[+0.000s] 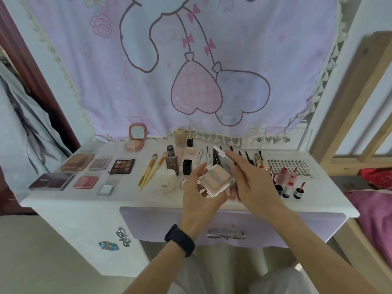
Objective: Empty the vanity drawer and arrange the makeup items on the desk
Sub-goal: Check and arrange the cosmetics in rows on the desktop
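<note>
- the left hand [201,187] grips an open compact [218,179] from below and the side, with fingers and thumb curled round its clear base. it is held just above the front edge of the desk [127,194], tilted so the pale powder stripes face the person.
- the right hand [248,179] reaches over it, fingers nearly straight and close together, tips against the raised lid [220,154]. judging by this, the lid is being eased open or shut before the compact is set down.
- the drawer [169,225] looks pushed in, its handle [226,234] untouched, so emptying seems about done and this may be one of the last pieces.
- the desk is sorted by kind, which suggests where the compact belongs:
  - flat palettes [122,166] lie in two rows on the left
  - two brushes [151,168] lie side by side
  - a white jar [166,179] and a bottle [172,160] stand mid-desk
  - small lip bottles [286,183] stand near a lash tray [290,166] on the right
- little bare space is left near the hands, so placing it could nudge the jar or the bottles if done carelessly.
</note>
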Motion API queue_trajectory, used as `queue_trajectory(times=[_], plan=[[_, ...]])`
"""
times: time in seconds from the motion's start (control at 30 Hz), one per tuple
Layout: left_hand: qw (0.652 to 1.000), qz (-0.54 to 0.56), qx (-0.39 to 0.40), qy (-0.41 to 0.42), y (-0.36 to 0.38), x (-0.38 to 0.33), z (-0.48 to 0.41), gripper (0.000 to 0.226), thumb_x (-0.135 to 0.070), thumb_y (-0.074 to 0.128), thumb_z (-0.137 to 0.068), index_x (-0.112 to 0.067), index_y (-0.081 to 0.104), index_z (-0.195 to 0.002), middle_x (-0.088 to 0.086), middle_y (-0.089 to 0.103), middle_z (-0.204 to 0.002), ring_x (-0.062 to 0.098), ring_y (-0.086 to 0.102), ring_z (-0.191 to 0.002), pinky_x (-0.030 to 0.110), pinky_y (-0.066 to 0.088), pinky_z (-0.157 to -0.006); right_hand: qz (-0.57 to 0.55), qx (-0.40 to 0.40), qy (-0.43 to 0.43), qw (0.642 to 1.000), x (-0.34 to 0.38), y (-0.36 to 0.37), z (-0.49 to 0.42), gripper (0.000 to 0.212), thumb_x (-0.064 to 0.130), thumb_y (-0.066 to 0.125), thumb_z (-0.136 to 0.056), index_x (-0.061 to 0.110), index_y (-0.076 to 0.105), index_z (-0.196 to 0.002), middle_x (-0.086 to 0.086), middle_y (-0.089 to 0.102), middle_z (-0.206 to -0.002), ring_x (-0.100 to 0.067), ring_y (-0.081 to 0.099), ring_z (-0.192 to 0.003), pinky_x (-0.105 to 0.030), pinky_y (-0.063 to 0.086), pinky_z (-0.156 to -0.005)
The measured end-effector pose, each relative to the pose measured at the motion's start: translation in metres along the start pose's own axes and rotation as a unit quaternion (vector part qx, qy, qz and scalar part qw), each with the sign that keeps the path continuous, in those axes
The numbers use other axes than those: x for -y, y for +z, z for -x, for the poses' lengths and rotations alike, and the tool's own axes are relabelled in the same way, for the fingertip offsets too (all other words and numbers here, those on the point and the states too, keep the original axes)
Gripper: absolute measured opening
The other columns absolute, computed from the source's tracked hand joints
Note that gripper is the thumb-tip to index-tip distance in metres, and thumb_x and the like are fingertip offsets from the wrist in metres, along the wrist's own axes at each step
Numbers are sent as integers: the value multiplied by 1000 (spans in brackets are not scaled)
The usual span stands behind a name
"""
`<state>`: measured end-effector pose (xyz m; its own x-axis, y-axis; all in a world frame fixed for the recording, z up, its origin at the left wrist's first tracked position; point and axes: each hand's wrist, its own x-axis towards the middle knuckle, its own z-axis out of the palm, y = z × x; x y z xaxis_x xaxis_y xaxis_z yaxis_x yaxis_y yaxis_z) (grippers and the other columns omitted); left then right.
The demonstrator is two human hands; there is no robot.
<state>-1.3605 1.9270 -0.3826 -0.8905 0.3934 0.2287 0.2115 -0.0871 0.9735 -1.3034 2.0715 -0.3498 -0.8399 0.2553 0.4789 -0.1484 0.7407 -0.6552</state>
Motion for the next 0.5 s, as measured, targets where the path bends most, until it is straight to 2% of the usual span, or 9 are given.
queue_trajectory(times=[0.07,0.1,0.13,0.2,0.23,0.27,0.33,0.4,0.5], plan=[[996,-83,21,23,-3,3,-1,72,-22,80,-71,-46,49,-132,-23,46,-126,-6,53,-110,12,49,-86,-26,-20,27,999,-1,-1,0,40,22,41,-107,30,49,-145,14,63,-63,-11,61,-57,-18,47,-57],[991,-120,30,41,-5,5,-2,68,-25,78,-73,-49,50,-130,-24,41,-127,-8,50,-111,12,48,-88,-48,-26,37,998,-1,0,0,39,22,41,-107,29,50,-145,12,66,-66,-10,58,-52,-16,45,-55],[986,-154,37,60,-7,7,-3,64,-28,76,-74,-52,51,-128,-27,36,-127,-8,48,-111,13,48,-89,-75,-29,50,996,-1,0,1,38,21,42,-107,28,50,-144,8,69,-72,-8,54,-47,-14,42,-53],[973,-211,41,89,-11,10,-4,58,-35,73,-76,-55,52,-126,-31,32,-126,-5,48,-112,16,48,-92,-131,-37,81,987,-4,1,1,38,19,44,-107,29,51,-143,-14,72,-89,-4,46,-45,-14,41,-52],[967,-233,38,99,-13,12,-4,56,-40,72,-76,-54,53,-126,-29,33,-127,-3,49,-113,17,49,-92,-156,-44,96,982,-6,2,0,38,17,44,-107,29,52,-142,-22,70,-93,-5,48,-46,-15,44,-53],[961,-253,35,108,-16,13,-4,54,-45,70,-76,-51,54,-127,-27,35,-127,-3,49,-113,18,50,-91,-180,-52,110,976,-8,3,-1,38,16,44,-107,28,53,-141,-23,70,-94,-10,55,-49,-17,47,-55],[949,-289,32,123,-19,14,-3,58,-56,65,-75,-44,56,-131,-22,37,-128,-5,49,-111,15,49,-89,-235,-64,140,960,-9,5,-2,36,13,44,-107,28,56,-137,-8,75,-95,-31,71,-71,-25,58,-62],[941,-311,37,126,-21,14,-2,64,-62,60,-75,-40,55,-135,-21,36,-130,-6,49,-109,13,47,-87,-271,-72,156,947,-6,6,0,34,12,44,-106,29,57,-133,0,75,-99,-47,68,-86,-30,62,-67],[936,-328,47,114,-22,15,0,68,-64,59,-76,-41,51,-139,-20,33,-132,-6,49,-106,16,48,-88,-271,-73,156,947,-3,9,2,33,11,45,-106,33,57,-127,-5,74,-104,-44,66,-81,-24,58,-60]])
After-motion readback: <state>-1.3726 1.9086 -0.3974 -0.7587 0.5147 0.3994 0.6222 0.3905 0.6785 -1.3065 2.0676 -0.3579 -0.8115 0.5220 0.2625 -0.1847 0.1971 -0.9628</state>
